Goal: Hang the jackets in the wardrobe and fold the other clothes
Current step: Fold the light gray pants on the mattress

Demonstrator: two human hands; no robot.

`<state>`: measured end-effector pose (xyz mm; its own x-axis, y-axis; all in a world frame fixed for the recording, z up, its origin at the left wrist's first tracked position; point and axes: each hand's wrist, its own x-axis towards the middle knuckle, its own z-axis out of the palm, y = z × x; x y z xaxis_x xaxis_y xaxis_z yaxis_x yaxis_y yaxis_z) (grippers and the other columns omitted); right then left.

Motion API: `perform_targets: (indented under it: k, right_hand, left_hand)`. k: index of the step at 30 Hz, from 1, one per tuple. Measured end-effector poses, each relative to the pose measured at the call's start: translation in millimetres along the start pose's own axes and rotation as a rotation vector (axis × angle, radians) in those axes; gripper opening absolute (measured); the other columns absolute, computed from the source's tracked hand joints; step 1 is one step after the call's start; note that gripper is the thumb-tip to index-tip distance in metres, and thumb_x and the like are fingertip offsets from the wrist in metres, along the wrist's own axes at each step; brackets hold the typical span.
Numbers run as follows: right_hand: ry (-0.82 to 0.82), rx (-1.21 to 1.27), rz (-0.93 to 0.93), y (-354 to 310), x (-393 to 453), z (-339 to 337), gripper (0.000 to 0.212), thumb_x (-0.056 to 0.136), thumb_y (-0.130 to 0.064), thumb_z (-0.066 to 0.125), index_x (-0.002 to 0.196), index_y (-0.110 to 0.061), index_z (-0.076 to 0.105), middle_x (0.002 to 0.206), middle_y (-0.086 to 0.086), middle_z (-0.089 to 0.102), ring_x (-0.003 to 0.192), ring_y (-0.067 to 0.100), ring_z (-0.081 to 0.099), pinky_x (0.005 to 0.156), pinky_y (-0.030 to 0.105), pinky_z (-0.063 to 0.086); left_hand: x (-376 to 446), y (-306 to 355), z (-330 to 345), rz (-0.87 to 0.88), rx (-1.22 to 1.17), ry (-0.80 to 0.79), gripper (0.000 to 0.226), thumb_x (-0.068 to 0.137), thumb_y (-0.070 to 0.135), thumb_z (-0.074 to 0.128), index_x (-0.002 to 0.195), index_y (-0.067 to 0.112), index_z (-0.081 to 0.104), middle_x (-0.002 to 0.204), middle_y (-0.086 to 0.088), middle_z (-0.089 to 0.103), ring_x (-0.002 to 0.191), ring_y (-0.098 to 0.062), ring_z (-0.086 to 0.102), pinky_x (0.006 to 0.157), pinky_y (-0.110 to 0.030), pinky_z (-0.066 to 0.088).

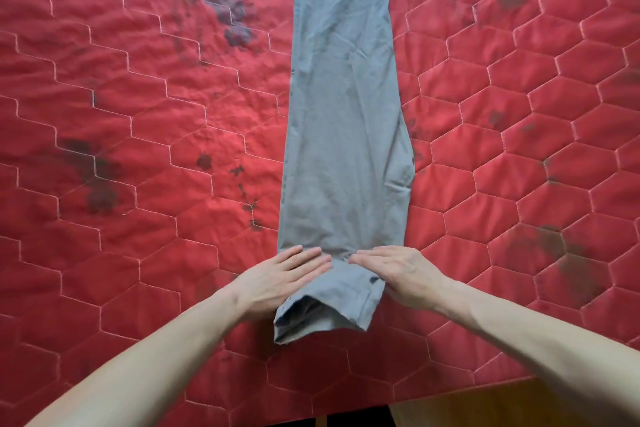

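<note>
Your left hand (284,277) and right hand (398,274) lie flat, fingers straight, pressing the grey trousers (343,114), gripping nothing. Fabric looks light and floppy. Pinch both hem corners to fold.

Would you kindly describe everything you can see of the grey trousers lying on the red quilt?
The grey trousers look like plain woven cotton, lightly creased, folded lengthwise into one long narrow strip. They lie flat on the red quilt, running from the top edge of the view, which cuts them off, down toward the person. The near end shows open hems with a small dark mark. The left hand and right hand press flat on that end, fingers straight.
</note>
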<state>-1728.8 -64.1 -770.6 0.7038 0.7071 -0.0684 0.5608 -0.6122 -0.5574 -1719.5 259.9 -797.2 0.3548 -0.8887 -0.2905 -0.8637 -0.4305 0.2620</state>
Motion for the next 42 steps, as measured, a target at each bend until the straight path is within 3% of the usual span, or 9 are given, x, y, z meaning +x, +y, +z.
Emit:
perform_targets:
  k: [3, 8, 14, 18, 21, 24, 30, 35, 42]
  right_hand:
    - [-0.061, 0.095, 0.101, -1, 1, -7, 0.053, 0.089, -0.019, 0.055, 0.142, -0.021, 0.053, 0.118, -0.005, 0.073, 0.105, 0.017, 0.069, 0.090, 0.029, 0.054]
    - [-0.115, 0.014, -0.016, -5, -14, -7, 0.057, 0.091, -0.014, 0.052, 0.146, -0.023, 0.056, 0.144, -0.002, 0.062, 0.134, 0.017, 0.058, 0.106, 0.031, 0.050]
    - [-0.071, 0.180, 0.097, -15, -43, -11, 0.040, 0.102, -0.020, 0.056, 0.142, -0.019, 0.059, 0.142, -0.016, 0.060, 0.131, 0.002, 0.057, 0.122, 0.032, 0.031]
    - [0.052, 0.417, 0.395, -20, -45, -12, 0.025, 0.100, -0.019, 0.054, 0.123, -0.025, 0.060, 0.103, -0.011, 0.070, 0.091, 0.014, 0.069, 0.084, 0.045, 0.056]
    - [0.173, 0.476, 0.529, -24, -34, -14, 0.033, 0.099, -0.033, 0.045, 0.131, -0.040, 0.047, 0.073, -0.010, 0.060, 0.059, 0.011, 0.051, 0.063, 0.035, 0.051]
    - [0.363, 0.471, 0.582, -26, -16, -14, 0.024, 0.098, -0.042, 0.055, 0.119, -0.048, 0.048, 0.068, -0.013, 0.051, 0.056, 0.006, 0.039, 0.058, 0.028, 0.041]
    - [0.636, 0.475, 0.880, -19, 29, -9, 0.036, 0.102, -0.052, 0.051, 0.085, -0.020, 0.051, 0.051, -0.007, 0.042, 0.048, 0.014, 0.032, 0.054, 0.046, 0.036]
    - [0.428, 0.300, 1.062, 3, 49, 5, 0.040, 0.106, -0.048, 0.045, 0.081, -0.017, 0.046, 0.074, 0.020, 0.065, 0.078, 0.048, 0.060, 0.061, 0.046, 0.038]
    - [0.394, 0.035, 1.231, -5, 50, 7, 0.042, 0.108, -0.046, 0.042, 0.096, -0.008, 0.055, 0.084, 0.031, 0.068, 0.084, 0.053, 0.066, 0.063, 0.046, 0.036]
  left_hand:
    - [-1, 6, 5, -0.047, -0.158, 0.058, 0.071, 0.103, 0.034, 0.051, 0.163, 0.009, 0.023, 0.171, -0.003, 0.022, 0.159, -0.025, 0.015, 0.125, -0.042, 0.018]
    - [-5, -5, -22, -0.032, -0.413, -0.165, 0.093, 0.087, 0.018, 0.041, 0.165, 0.031, -0.007, 0.174, 0.007, 0.001, 0.160, -0.013, -0.009, 0.130, -0.038, -0.002]
    - [3, 2, -74, -0.028, -0.777, -0.145, 0.071, 0.105, 0.032, 0.049, 0.163, 0.047, 0.011, 0.164, 0.016, 0.035, 0.149, -0.010, 0.039, 0.118, -0.032, 0.037]
    - [9, 12, -77, -0.283, -0.988, -0.095, 0.053, 0.108, 0.060, 0.032, 0.135, 0.025, 0.061, 0.137, 0.000, 0.064, 0.128, -0.015, 0.060, 0.111, -0.042, 0.048]
    - [19, 6, -74, -0.506, -1.020, 0.021, 0.050, 0.106, 0.060, 0.039, 0.112, 0.017, 0.063, 0.112, -0.003, 0.073, 0.102, -0.010, 0.067, 0.093, -0.043, 0.053]
    - [31, 0, -87, -0.571, -1.176, 0.287, 0.028, 0.104, 0.030, 0.060, 0.131, 0.034, 0.058, 0.124, 0.019, 0.067, 0.113, 0.013, 0.057, 0.100, -0.023, 0.046]
    - [54, -9, -79, -0.835, -1.314, 0.632, 0.035, 0.104, 0.025, 0.061, 0.082, 0.004, 0.044, 0.076, 0.001, 0.039, 0.072, -0.011, 0.037, 0.069, -0.039, 0.037]
    - [65, -14, -61, -1.023, -1.284, 0.665, 0.026, 0.102, 0.035, 0.062, 0.087, 0.014, 0.060, 0.080, 0.001, 0.065, 0.075, -0.020, 0.057, 0.081, -0.045, 0.050]
    - [78, -8, -66, -1.125, -0.965, 0.494, 0.024, 0.098, 0.054, 0.055, 0.101, 0.031, 0.047, 0.088, -0.003, 0.072, 0.091, -0.036, 0.067, 0.077, -0.046, 0.052]
